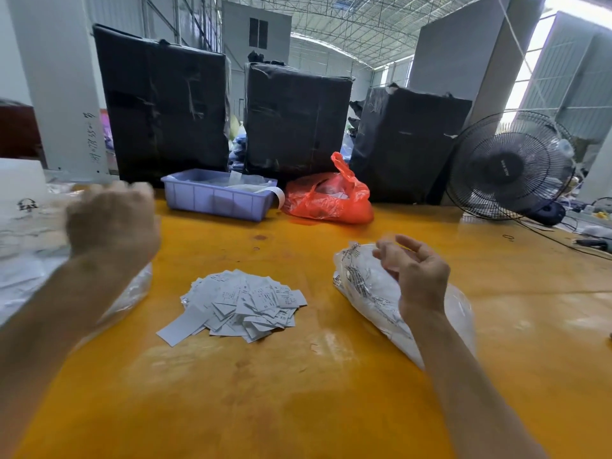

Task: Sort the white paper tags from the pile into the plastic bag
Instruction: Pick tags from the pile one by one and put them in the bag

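Note:
A loose pile of white paper tags (238, 301) lies on the yellow table (298, 392) in front of me. To its right lies a clear plastic bag (364, 286) with black print, holding white contents. My right hand (417, 273) is over the bag's upper end, and its curled fingers pinch the plastic there. My left hand (112, 223) is raised above the table's left side. It is blurred, with its back toward me and the fingers curled away, so whether it holds anything is hidden.
A lilac plastic bin (215, 200) and a red plastic bag (328, 200) sit at the table's back, before black wrapped boxes (165, 104). A black fan (510, 167) stands at the right. More clear plastic (135, 293) and white sheets (20, 276) lie on the left.

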A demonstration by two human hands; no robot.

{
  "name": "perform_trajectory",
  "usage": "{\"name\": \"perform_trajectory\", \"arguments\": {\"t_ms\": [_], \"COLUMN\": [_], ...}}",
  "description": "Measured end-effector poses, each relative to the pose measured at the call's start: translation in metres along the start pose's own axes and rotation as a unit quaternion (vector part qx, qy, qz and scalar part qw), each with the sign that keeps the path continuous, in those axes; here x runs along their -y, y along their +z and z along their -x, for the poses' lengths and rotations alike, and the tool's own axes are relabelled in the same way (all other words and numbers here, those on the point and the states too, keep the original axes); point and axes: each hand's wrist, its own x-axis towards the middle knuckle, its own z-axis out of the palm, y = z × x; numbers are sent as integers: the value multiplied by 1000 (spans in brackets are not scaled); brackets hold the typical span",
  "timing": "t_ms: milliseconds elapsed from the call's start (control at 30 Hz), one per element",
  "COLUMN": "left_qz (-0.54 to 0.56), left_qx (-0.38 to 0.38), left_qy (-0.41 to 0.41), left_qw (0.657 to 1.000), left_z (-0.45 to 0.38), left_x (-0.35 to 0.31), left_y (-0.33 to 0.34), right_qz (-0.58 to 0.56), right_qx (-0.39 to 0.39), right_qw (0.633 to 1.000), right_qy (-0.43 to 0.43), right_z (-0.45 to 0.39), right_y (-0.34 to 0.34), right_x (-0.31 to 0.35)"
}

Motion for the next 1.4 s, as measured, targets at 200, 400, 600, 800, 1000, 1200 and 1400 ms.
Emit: {"name": "perform_trajectory", "arguments": {"t_ms": [200, 400, 600, 800, 1000, 1200, 1400], "left_qz": [483, 648, 699, 672, 678, 691, 689], "left_qx": [356, 470, 392, 299, 272, 241, 276], "left_qy": [17, -145, -231, -280, -289, -293, -243], "left_qw": [800, 582, 552, 618, 619, 615, 624], "left_z": [72, 101, 101, 99, 99, 98, 99], "left_x": [-94, -110, -111, -105, -106, -104, -103], "left_y": [-30, -6, 1, 6, 10, 13, 17], "right_qz": [-104, -144, -155, -14, 14, 31, 7], "right_qx": [283, 335, 333, 316, 341, 361, 340], "right_qw": [934, 908, 899, 924, 918, 908, 915], "right_qy": [192, 208, 238, 215, 203, 210, 218], "right_z": [50, 59, 58, 57, 64, 70, 71], "right_y": [48, 55, 55, 51, 52, 54, 56], "right_x": [-1, -7, -11, -11, -11, -14, -15]}}
